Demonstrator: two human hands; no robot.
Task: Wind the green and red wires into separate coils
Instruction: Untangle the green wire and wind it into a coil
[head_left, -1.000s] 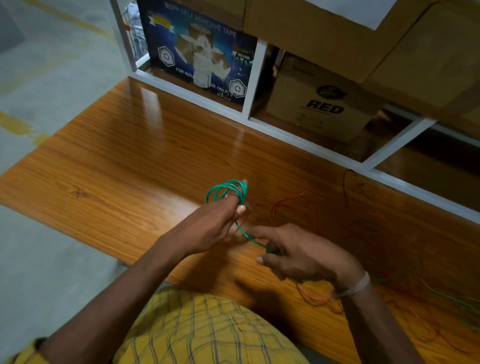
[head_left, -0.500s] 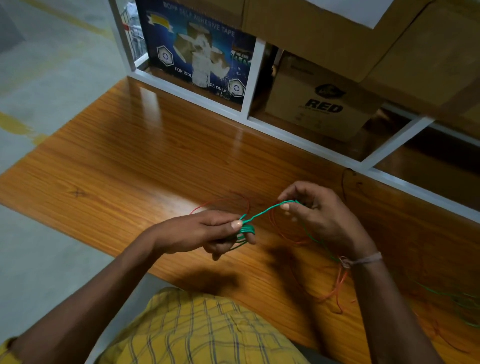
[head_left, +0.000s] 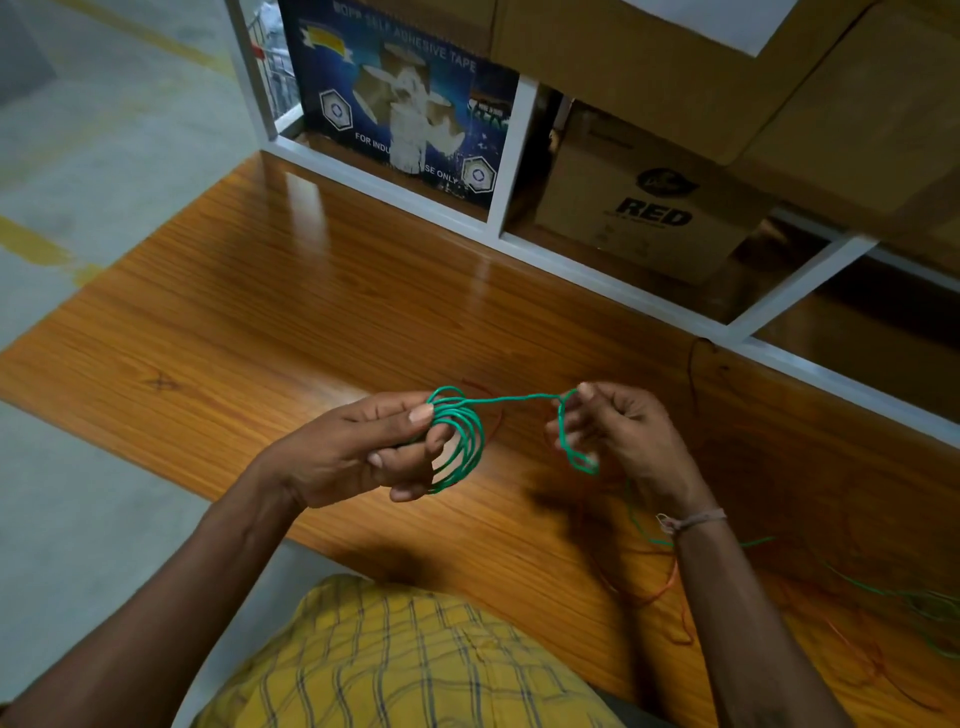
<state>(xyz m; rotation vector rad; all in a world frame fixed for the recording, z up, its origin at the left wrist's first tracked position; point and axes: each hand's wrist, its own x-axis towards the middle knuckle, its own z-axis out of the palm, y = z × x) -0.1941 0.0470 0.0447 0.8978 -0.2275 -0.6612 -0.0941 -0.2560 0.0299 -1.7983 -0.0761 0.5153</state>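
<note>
Left hand (head_left: 358, 452) fingers (head_left: 415, 415) pinched on green coil (head_left: 460, 441); right of coil, right hand (head_left: 623, 436) pinching taut green wire (head_left: 519, 399) running straight across.

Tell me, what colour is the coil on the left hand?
Green coil, clearest in the head view.

Looks like a storeroom or warehouse work bay — white metal racking (head_left: 511, 150) stacked with brown cartons (head_left: 649, 208), one printed "RED", beside a blue box (head_left: 400, 104) marked adhesive tape, for industrial use only. Wood-laminate bench (head_left: 260, 312) runs along the rack base. Bare concrete floor (head_left: 104, 130) with yellow painted lines — stock area, not an office or home.
</note>
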